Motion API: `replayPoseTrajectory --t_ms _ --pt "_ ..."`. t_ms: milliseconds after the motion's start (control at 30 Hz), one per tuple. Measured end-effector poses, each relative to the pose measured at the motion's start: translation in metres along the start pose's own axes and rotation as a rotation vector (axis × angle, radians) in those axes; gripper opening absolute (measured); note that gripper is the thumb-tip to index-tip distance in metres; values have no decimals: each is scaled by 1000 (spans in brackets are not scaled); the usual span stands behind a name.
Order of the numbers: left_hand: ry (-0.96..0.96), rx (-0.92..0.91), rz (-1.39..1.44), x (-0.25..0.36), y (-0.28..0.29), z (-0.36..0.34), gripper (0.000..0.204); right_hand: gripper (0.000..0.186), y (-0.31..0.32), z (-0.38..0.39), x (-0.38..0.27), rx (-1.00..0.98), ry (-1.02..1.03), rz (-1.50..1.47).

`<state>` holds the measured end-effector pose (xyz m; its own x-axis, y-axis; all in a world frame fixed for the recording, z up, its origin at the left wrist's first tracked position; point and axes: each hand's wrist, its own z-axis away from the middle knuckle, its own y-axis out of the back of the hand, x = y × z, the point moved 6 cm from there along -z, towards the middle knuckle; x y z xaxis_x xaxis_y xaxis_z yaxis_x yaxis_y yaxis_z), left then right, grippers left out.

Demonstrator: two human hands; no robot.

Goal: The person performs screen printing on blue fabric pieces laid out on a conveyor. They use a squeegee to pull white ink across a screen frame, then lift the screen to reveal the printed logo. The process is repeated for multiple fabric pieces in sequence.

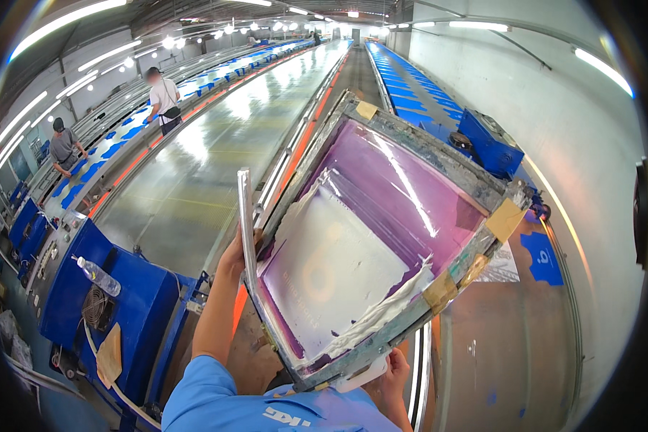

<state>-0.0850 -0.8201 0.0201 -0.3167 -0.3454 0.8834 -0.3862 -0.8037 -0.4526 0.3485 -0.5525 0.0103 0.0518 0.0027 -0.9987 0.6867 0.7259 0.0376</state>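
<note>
A screen-printing frame (417,128), with purple mesh and whitish ink, is tilted up in front of me. Pale ink lies over a faint round motif in its lower part, with a thick ridge along the near right side. My left hand (235,253) is closed around the frame's left side, its fingers partly hidden behind a narrow metal bar (246,216) standing along that edge. Below the near edge, my right hand (394,369) is closed at the end of a white curved piece (363,376); whether it also touches the frame is hidden.
A long shiny printing table (216,155) runs ahead on the left. On the right table lies a blue cut fabric piece (541,258), with a blue machine (488,140) farther off. A blue cart (133,288) with a water bottle (99,276) stands at left. Two people work beyond.
</note>
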Motion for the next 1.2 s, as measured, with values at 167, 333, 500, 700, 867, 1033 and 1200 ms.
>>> replayPoseTrajectory --t_ms 167,333,500,700,867,1033,1200 --pt "45 200 114 -1 38 -18 47 20 -34 -5 -41 -27 21 -248" --pt "-123 56 123 -19 39 -4 13 25 -23 -55 -89 -249 201 -360" --pt "-108 251 -13 -48 30 -12 28 21 -23 -87 -87 -298 212 -500" --pt "-47 428 -209 -51 0 -30 27 33 -14 -116 -68 -371 266 -458" --pt "-28 325 48 -64 13 -59 26 35 -27 -148 -39 -415 275 -511" --pt "-63 258 19 -80 39 -128 18 37 -41 -215 -17 -500 346 -508" --pt "-127 400 -98 -77 15 -154 18 34 -46 -269 -50 -541 476 -409"
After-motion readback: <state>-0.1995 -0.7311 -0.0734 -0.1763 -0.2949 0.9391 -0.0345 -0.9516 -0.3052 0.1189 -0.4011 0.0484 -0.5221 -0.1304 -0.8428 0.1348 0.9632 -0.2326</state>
